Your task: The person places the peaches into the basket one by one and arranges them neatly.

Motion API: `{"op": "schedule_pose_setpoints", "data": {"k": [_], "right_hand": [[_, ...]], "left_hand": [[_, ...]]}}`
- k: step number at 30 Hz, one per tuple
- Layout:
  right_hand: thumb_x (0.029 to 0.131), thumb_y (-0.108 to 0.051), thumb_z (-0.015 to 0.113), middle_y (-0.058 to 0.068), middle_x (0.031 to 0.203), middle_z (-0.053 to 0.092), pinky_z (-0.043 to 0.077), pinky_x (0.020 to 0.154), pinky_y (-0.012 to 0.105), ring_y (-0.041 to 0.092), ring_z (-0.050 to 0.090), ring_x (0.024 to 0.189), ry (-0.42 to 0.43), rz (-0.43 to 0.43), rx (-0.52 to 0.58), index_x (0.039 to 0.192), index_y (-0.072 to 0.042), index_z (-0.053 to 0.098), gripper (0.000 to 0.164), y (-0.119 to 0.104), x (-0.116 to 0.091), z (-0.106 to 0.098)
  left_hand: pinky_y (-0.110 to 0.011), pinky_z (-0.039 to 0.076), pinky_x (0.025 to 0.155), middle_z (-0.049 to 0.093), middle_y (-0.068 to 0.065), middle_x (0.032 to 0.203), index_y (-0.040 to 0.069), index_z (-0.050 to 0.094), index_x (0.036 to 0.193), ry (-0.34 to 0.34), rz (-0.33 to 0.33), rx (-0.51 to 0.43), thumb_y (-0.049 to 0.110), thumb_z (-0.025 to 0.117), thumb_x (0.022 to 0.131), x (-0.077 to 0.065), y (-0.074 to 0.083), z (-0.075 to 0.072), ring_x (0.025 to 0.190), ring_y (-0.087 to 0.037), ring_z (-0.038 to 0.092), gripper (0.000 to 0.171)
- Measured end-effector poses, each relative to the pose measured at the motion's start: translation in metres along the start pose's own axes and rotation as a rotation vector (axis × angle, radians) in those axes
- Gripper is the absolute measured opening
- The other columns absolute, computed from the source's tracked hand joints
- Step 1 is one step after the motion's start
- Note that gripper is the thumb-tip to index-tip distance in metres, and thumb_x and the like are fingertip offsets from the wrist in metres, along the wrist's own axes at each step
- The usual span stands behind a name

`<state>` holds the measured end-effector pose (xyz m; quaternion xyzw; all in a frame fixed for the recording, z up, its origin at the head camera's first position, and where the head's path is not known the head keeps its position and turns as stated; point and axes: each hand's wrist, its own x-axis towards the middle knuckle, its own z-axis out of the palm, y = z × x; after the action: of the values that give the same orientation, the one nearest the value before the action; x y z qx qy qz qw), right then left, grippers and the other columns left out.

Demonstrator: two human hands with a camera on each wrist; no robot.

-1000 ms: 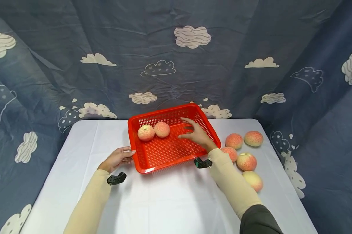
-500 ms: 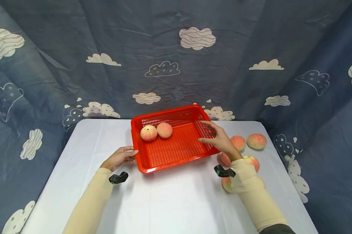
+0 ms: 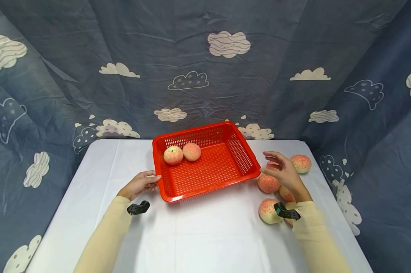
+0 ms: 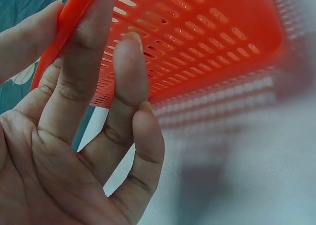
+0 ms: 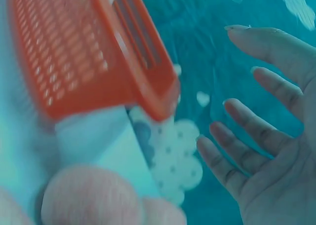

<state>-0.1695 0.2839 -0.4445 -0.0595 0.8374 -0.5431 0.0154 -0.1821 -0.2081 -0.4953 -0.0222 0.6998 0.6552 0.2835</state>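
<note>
left hand (image 3: 138,184): fingers and thumb pinched the near-left rim of the red basket (image 3: 205,189).
right hand (image 3: 283,171): fingers spread, holding nothing, hovering over the peaches (image 3: 268,183) lying on the table (image 3: 198,235) just right of the basket.
basket contents: two peaches (image 3: 173,154) at its far left.

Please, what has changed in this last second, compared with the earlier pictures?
The right hand left the basket, crossed its right rim, and now hovers open over the peaches on the table, holding nothing. The left hand stayed at the basket's left rim, thumb and fingers on it. The two peaches in the basket and the basket itself did not move.
</note>
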Motion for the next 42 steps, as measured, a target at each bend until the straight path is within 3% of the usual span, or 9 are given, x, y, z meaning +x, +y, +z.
{"op": "schedule_pose_setpoints", "data": {"k": [5,13,17,23,29,35,39,42], "right_hand": [[0.086,-0.013,0.074,0.021,0.139,0.045,0.043,0.093,0.017,0.033,0.044,0.125,0.04,0.017,-0.017,0.14,-0.002,0.044,0.063,0.017,-0.017,-0.014],[0.087,-0.009,0.072,0.011,0.133,0.052,0.043,0.091,0.014,0.006,0.05,0.115,0.105,0.013,0.026,0.138,0.005,0.043,0.06,0.042,-0.034,-0.032],[0.087,-0.011,0.072,0.009,0.132,0.053,0.041,0.092,0.013,0.003,0.049,0.115,0.118,0.039,0.023,0.138,0.005,0.043,0.061,0.058,-0.043,-0.038],[0.085,-0.023,0.075,-0.005,0.128,0.054,0.035,0.092,0.007,-0.004,0.043,0.114,0.186,0.109,-0.037,0.136,-0.001,0.047,0.062,0.077,-0.053,-0.041],[0.086,-0.02,0.075,-0.007,0.127,0.053,0.034,0.094,0.008,-0.002,0.042,0.116,0.27,0.153,-0.042,0.137,-0.002,0.047,0.061,0.081,-0.058,-0.042],[0.088,-0.005,0.07,-0.004,0.124,0.055,0.038,0.091,0.009,0.001,0.048,0.113,0.365,0.155,-0.036,0.133,0.001,0.051,0.05,0.093,-0.061,-0.042],[0.086,0.0,0.069,-0.012,0.118,0.055,0.038,0.088,0.007,0.002,0.05,0.109,0.408,0.121,-0.072,0.129,-0.006,0.058,0.045,0.112,-0.06,-0.042],[0.086,-0.004,0.071,-0.014,0.12,0.053,0.036,0.088,0.006,-0.001,0.048,0.11,0.415,0.102,-0.098,0.128,-0.014,0.061,0.044,0.122,-0.059,-0.044]], "left_hand": [[-0.036,0.051,0.08,0.065,0.001,0.074,0.008,0.055,0.1,-0.004,-0.002,0.003,0.02,0.06,0.096,-0.001,0.0,-0.001,0.071,-0.015,0.062,0.014],[-0.034,0.05,0.077,0.065,0.001,0.074,0.008,0.055,0.099,0.009,-0.002,0.007,0.022,0.06,0.096,-0.005,-0.001,-0.002,0.071,-0.016,0.062,0.015],[-0.034,0.05,0.078,0.065,0.002,0.073,0.009,0.055,0.097,0.018,-0.006,0.001,0.021,0.059,0.097,-0.005,-0.001,0.0,0.07,-0.016,0.062,0.012],[-0.034,0.05,0.077,0.065,0.001,0.073,0.01,0.055,0.097,0.008,-0.007,0.006,0.021,0.059,0.097,-0.005,0.001,0.001,0.07,-0.016,0.061,0.012],[-0.035,0.051,0.079,0.065,0.001,0.074,0.01,0.055,0.097,0.002,-0.005,0.005,0.02,0.059,0.097,-0.004,0.002,0.0,0.071,-0.016,0.062,0.011],[-0.034,0.051,0.078,0.065,0.0,0.074,0.009,0.055,0.097,0.006,-0.01,0.013,0.02,0.059,0.097,-0.003,0.003,0.001,0.071,-0.016,0.062,0.012],[-0.033,0.05,0.077,0.065,0.0,0.073,0.009,0.055,0.097,0.009,-0.019,0.012,0.02,0.059,0.097,-0.002,0.003,0.001,0.07,-0.016,0.061,0.012],[-0.033,0.05,0.076,0.065,0.001,0.073,0.009,0.055,0.097,0.008,-0.021,0.001,0.021,0.059,0.097,-0.002,0.002,0.001,0.07,-0.016,0.062,0.012]]}}
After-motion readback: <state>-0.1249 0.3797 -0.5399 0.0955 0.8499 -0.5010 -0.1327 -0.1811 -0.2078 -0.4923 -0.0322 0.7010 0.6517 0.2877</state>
